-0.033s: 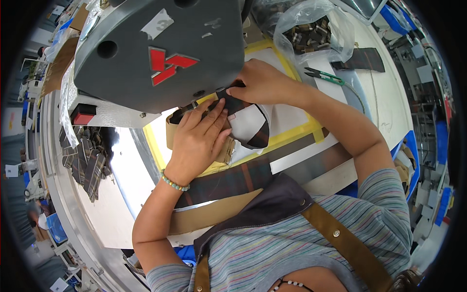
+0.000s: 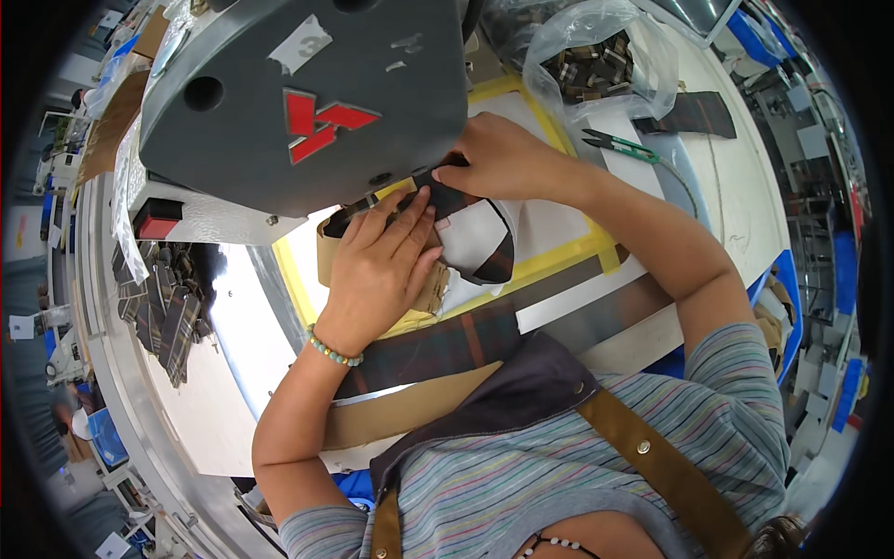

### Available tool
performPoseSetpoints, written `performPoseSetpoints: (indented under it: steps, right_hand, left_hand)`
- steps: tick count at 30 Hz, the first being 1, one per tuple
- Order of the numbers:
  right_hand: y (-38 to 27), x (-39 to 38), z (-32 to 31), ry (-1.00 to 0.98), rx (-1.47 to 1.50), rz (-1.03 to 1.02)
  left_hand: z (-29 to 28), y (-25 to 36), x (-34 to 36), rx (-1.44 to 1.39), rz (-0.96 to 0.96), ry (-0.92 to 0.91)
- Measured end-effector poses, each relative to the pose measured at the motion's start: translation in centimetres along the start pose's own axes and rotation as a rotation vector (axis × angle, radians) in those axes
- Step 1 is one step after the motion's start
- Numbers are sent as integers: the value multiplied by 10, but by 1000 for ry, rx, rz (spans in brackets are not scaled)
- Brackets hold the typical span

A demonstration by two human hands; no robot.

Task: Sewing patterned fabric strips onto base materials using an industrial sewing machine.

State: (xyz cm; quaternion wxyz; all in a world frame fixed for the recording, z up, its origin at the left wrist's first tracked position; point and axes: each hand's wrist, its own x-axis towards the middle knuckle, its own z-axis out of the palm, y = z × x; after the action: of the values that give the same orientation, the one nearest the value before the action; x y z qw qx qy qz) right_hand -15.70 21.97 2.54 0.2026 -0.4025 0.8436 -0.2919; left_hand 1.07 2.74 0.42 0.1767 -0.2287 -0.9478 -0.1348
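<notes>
Under the dark grey head of a sewing machine (image 2: 391,112), a dark plaid fabric piece (image 2: 451,197) lies bent in a loop, its pale inner side facing up on the right. My left hand (image 2: 377,265) rests on its left part, fingers stretched out and pressing it down. Over its far edge, my right hand (image 2: 507,158) has thumb and fingers closed on the plaid; the fingertips are partly behind the machine head. The needle area is hidden. Brown backing (image 2: 330,253) shows beside my left hand.
Yellow tape (image 2: 549,259) borders the work surface. Green-handled thread snips (image 2: 622,145) lie to the right, near a clear plastic bag (image 2: 656,70) of small plaid pieces. Plaid strips (image 2: 172,321) are heaped at left. A plaid band (image 2: 438,347) runs along the near edge.
</notes>
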Motion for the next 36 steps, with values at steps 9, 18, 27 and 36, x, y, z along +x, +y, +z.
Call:
performPoseSetpoints:
  steps: [9,18,27,36]
  right_hand:
    - [2,3,2,-4,9,37]
    - [13,-10,-37,369,-435,-657]
    - [43,-46,6,104,-296,-726]
    - [48,-40,15,201,-396,-752]
  left_hand:
    - [1,2,1,7,-31,-6]
    - [1,2,2,5,-38,6]
    - [6,2,3,68,-9,16]
    - [4,-2,0,39,-23,14]
